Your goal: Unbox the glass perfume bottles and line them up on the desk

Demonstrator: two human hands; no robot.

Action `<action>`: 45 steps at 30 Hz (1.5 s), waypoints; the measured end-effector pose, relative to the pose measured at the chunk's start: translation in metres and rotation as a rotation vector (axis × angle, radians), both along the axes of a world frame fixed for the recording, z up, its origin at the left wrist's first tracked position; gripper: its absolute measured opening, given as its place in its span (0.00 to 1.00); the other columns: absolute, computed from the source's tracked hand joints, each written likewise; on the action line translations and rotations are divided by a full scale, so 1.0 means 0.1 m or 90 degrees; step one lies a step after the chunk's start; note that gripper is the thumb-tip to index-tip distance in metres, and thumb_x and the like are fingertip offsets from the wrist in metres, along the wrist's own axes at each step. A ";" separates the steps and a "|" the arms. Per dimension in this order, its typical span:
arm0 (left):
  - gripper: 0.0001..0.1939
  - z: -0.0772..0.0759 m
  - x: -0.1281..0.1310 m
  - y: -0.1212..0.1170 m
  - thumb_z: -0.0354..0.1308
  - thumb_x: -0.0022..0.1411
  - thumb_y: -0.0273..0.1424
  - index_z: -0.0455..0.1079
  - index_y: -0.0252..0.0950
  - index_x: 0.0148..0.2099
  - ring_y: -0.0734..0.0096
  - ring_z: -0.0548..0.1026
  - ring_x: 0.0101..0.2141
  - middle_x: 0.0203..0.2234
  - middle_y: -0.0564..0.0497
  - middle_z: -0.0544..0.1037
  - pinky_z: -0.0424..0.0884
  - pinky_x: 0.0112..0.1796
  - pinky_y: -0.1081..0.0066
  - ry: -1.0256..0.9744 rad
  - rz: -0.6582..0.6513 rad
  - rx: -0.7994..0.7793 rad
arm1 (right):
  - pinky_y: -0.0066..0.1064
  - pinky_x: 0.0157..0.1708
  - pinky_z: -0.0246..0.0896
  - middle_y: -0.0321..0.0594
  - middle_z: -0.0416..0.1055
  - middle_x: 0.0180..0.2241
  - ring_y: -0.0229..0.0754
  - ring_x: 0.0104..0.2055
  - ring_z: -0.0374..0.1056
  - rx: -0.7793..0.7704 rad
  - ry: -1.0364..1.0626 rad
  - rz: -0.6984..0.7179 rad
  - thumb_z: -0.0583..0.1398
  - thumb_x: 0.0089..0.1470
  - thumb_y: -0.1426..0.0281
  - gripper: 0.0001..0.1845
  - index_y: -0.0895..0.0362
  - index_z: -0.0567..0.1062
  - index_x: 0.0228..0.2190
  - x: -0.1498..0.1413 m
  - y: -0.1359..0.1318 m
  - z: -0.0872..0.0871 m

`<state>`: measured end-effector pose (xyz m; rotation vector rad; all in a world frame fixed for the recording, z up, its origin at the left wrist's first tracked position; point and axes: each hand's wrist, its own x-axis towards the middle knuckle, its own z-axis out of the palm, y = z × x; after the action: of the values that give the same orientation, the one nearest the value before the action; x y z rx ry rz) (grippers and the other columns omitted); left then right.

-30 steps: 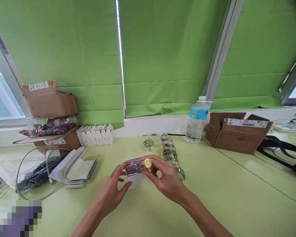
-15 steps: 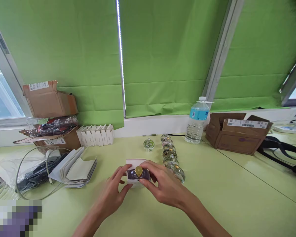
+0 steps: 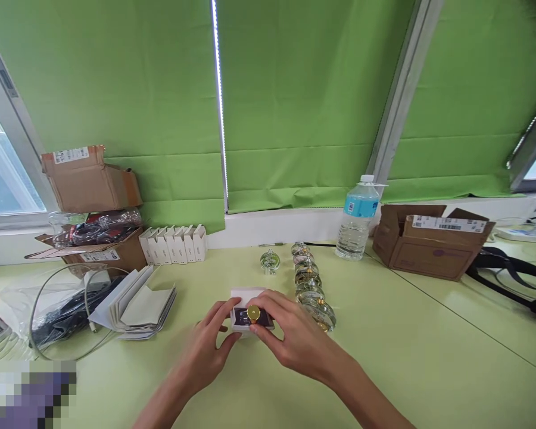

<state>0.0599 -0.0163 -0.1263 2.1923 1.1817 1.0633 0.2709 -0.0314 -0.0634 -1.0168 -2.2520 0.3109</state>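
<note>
A small white carton [image 3: 246, 292] stands upright in the middle of the table with its top flap raised at the back. Inside its mouth sits a dark bottle with a round gold cap [image 3: 253, 313]. My left hand [image 3: 209, 347] grips the carton's left side, thumb in front and fingers behind. My right hand [image 3: 295, 333] pinches the bottle near its cap, thumb at the front and fingers at the back right. The bottle's lower part is hidden in the carton. Behind my right hand runs a row of round glass bottles [image 3: 307, 275], and a single glass bottle [image 3: 269, 261] stands apart.
Several white cartons [image 3: 174, 245] stand in a row at the back left. Folded white cartons [image 3: 145, 310] lie nearer, beside a bagged black item and cable [image 3: 71, 316]. A water bottle [image 3: 358, 220] and an open cardboard box [image 3: 429, 244] stand at the back right.
The gold-capped bottle has sunk slightly deeper into the carton. My right fingers have shifted a little left and closer around the cap; my left hand keeps its grip.
</note>
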 end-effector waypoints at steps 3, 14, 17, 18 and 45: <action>0.26 0.01 0.00 -0.01 0.50 0.65 0.30 0.54 0.54 0.63 0.67 0.72 0.43 0.50 0.50 0.69 0.77 0.42 0.65 -0.009 -0.013 -0.011 | 0.34 0.46 0.62 0.40 0.69 0.44 0.44 0.47 0.64 0.014 0.008 0.003 0.57 0.59 0.68 0.11 0.51 0.70 0.45 -0.02 -0.01 0.01; 0.29 0.01 0.00 0.00 0.50 0.65 0.29 0.50 0.56 0.64 0.67 0.72 0.43 0.51 0.51 0.67 0.75 0.43 0.65 0.012 -0.008 -0.014 | 0.29 0.37 0.63 0.38 0.69 0.43 0.40 0.40 0.66 -0.067 0.094 -0.029 0.56 0.61 0.67 0.11 0.50 0.69 0.46 -0.05 0.01 -0.08; 0.29 0.00 -0.01 0.00 0.50 0.65 0.30 0.50 0.56 0.64 0.68 0.73 0.42 0.50 0.51 0.67 0.76 0.43 0.65 0.013 -0.001 -0.017 | 0.28 0.35 0.62 0.36 0.70 0.40 0.40 0.39 0.66 -0.075 0.107 -0.027 0.57 0.60 0.66 0.07 0.49 0.71 0.42 -0.06 0.02 -0.10; 0.29 -0.01 -0.01 0.00 0.50 0.65 0.30 0.50 0.56 0.64 0.68 0.73 0.42 0.50 0.51 0.67 0.76 0.43 0.65 0.014 0.001 -0.017 | 0.28 0.35 0.62 0.36 0.70 0.39 0.40 0.38 0.66 -0.069 0.108 -0.023 0.58 0.60 0.66 0.06 0.49 0.72 0.41 -0.06 0.02 -0.11; 0.29 -0.08 -0.03 0.00 0.49 0.66 0.31 0.46 0.55 0.66 0.68 0.75 0.43 0.55 0.50 0.67 0.77 0.43 0.67 0.044 0.002 0.044 | 0.34 0.44 0.62 0.40 0.73 0.37 0.43 0.41 0.67 0.109 -0.018 0.013 0.53 0.64 0.68 0.12 0.55 0.76 0.39 -0.12 0.06 -0.26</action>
<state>0.0573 -0.0160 -0.1346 2.2975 1.1952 1.0523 0.2584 -0.0252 -0.0893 -0.9132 -2.2714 0.1114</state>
